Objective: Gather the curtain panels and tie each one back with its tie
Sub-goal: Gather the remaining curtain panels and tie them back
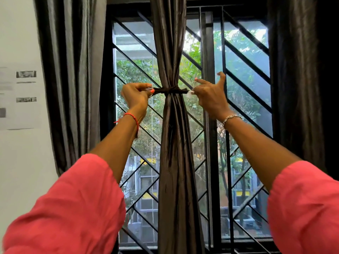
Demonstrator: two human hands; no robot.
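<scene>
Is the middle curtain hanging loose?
No, a tie cinches the middle curtain, and the left hand and right hand pinch its ends.

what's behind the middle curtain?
A black barred window with diagonal bars, then trees and a building outside. The strip of window directly behind the curtain is covered.
</scene>
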